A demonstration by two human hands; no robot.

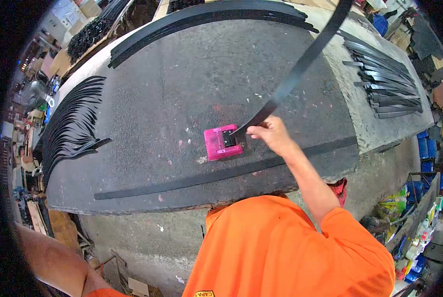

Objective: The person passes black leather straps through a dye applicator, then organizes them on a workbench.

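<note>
My right hand pinches a long black strap close to its lower end. From my fingers the strap rises in a curve toward the upper right and leaves the view at the top. Its tip is right at the black middle part of a small pink box-shaped device on the dark tabletop. Another black strap lies flat along the near side of the table. Only the forearm of my left arm shows at the lower left; the hand itself is out of view.
A fanned row of black straps covers the left end of the dark-topped table. More straps are stacked along the far edge, and a loose pile lies on the pale right section. Bags and bottles crowd the lower right.
</note>
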